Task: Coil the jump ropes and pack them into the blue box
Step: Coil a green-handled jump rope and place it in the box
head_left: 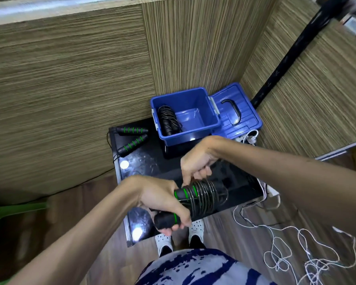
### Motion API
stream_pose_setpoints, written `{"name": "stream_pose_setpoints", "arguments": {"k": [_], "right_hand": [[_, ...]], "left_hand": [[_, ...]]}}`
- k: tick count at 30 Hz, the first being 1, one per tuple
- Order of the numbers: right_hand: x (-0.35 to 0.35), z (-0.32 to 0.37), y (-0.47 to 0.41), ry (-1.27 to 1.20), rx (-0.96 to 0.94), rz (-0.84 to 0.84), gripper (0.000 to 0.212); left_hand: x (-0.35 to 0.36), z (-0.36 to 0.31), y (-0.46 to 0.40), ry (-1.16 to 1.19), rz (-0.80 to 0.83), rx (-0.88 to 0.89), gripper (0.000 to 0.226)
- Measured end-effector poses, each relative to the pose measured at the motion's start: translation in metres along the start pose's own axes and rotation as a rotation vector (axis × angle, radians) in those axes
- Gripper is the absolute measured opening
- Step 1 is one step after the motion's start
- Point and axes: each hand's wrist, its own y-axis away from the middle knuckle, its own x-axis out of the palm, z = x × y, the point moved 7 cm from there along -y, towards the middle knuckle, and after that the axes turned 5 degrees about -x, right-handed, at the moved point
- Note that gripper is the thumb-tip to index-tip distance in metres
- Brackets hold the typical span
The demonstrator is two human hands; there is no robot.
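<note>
Glossy black table point(148, 161) w/ blue box point(193, 138), wood-grain walls point(70, 79); both grips, left hand point(162, 200) & right hand point(195, 161), clasp jump rope point(201, 196).

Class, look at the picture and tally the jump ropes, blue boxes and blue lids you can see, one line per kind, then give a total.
Jump ropes: 3 (in the hands, in the blue box, on the table)
Blue boxes: 1
Blue lids: 1
Total: 5
</note>
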Motion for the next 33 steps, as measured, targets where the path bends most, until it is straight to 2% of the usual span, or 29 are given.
{"name": "stream_pose_setpoints", "arguments": {"k": [2, 4, 7, 9, 10, 11, 14, 19, 24, 26, 28, 30, 33], "right_hand": [[-0.006, 0.012, 0.011, 0.079, 0.085, -0.013, 0.034], [-0.015, 0.027, 0.019, 0.073, 0.054, -0.136, 0.031], [-0.022, 0.052, 0.034, 0.157, -0.059, -0.487, 0.030], [-0.021, 0.059, 0.042, 0.147, -0.157, -0.744, 0.012], [-0.019, 0.059, 0.045, 0.076, -0.205, -0.839, 0.008], [-0.017, 0.057, 0.046, -0.015, -0.265, -0.909, 0.016], [-0.016, 0.053, 0.054, -0.159, -0.490, -1.119, 0.022], [-0.014, 0.040, 0.071, -0.262, -0.607, -1.320, 0.026], [-0.002, 0.033, 0.080, -0.511, -0.681, -1.312, 0.034], [-0.001, 0.028, 0.077, -0.684, -0.688, -1.217, 0.031], [0.002, 0.025, 0.067, -0.922, -0.712, -1.036, 0.024], [0.008, 0.024, 0.060, -1.076, -0.735, -0.894, 0.030], [0.016, 0.021, 0.057, -1.072, -0.752, -0.886, 0.030]], "left_hand": [[0.000, 0.002, -0.008, 0.022, -0.078, -0.042, 0.011], [-0.006, 0.007, -0.017, 0.152, -0.200, -0.053, 0.014], [-0.019, 0.017, -0.025, 0.344, -0.362, -0.017, 0.014], [-0.029, 0.020, -0.025, 0.472, -0.422, 0.042, 0.016], [-0.034, 0.021, -0.024, 0.539, -0.445, 0.073, 0.017], [-0.039, 0.021, -0.022, 0.605, -0.460, 0.105, 0.016], [-0.047, 0.017, -0.013, 0.760, -0.453, 0.208, 0.008], [-0.049, 0.005, -0.007, 0.836, -0.447, 0.314, 0.013], [-0.059, 0.000, -0.003, 0.951, -0.477, 0.395, 0.012], [-0.059, 0.000, -0.003, 0.943, -0.456, 0.405, 0.012], [-0.057, 0.001, -0.002, 0.927, -0.438, 0.413, 0.007], [-0.058, 0.004, -0.002, 0.870, -0.438, 0.422, 0.008], [-0.055, 0.005, -0.001, 0.807, -0.409, 0.477, 0.023]]}}
